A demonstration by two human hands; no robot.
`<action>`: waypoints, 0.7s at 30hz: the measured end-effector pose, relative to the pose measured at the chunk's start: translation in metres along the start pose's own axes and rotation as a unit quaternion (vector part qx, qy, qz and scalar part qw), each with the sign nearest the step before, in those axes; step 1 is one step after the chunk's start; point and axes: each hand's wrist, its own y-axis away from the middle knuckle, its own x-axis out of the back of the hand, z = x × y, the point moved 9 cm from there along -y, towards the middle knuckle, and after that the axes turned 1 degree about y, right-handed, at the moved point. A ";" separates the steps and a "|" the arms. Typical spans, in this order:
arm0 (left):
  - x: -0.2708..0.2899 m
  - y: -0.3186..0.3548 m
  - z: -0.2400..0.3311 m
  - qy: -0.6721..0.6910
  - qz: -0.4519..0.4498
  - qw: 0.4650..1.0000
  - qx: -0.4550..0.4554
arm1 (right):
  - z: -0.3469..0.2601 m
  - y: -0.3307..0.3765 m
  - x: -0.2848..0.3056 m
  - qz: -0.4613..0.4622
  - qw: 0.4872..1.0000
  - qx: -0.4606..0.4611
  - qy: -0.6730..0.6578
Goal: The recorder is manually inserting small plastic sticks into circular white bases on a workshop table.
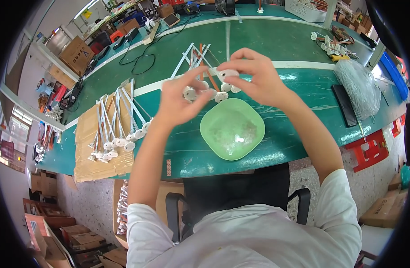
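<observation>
My right hand (pixel 255 77) pinches a white round disc-shaped piece (pixel 227 74) between thumb and fingers, above the bench. My left hand (pixel 180 97) is raised beside it, index finger and thumb apart, with nothing clearly gripped. Behind and below my hands lie several thin silver and copper-coloured rods (pixel 183 60) with white round ends (pixel 221 97); my fingers partly hide them. A light green rounded-square bowl (pixel 232 147) sits just in front of my hands, with small indistinct bits at its bottom.
On the left, brown cardboard (pixel 86 161) carries several rods with white discs (pixel 120 142). At right lie a black oblong case (pixel 344 105) and a clear plastic bag (pixel 358 87). More rods (pixel 330 47) and a white basket (pixel 305 11) are farther back. A black chair (pixel 236 187) stands at the bench edge.
</observation>
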 end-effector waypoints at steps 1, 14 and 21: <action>-0.012 -0.004 0.009 0.035 0.008 0.999 -0.035 | 0.001 0.002 0.006 0.054 0.997 0.013 -0.059; -0.061 0.028 -0.004 0.015 -0.016 1.000 0.000 | -0.005 0.054 -0.019 0.183 0.976 0.086 0.079; -0.059 0.027 -0.021 0.160 0.009 0.983 0.093 | -0.006 0.042 -0.020 0.142 0.986 0.078 0.043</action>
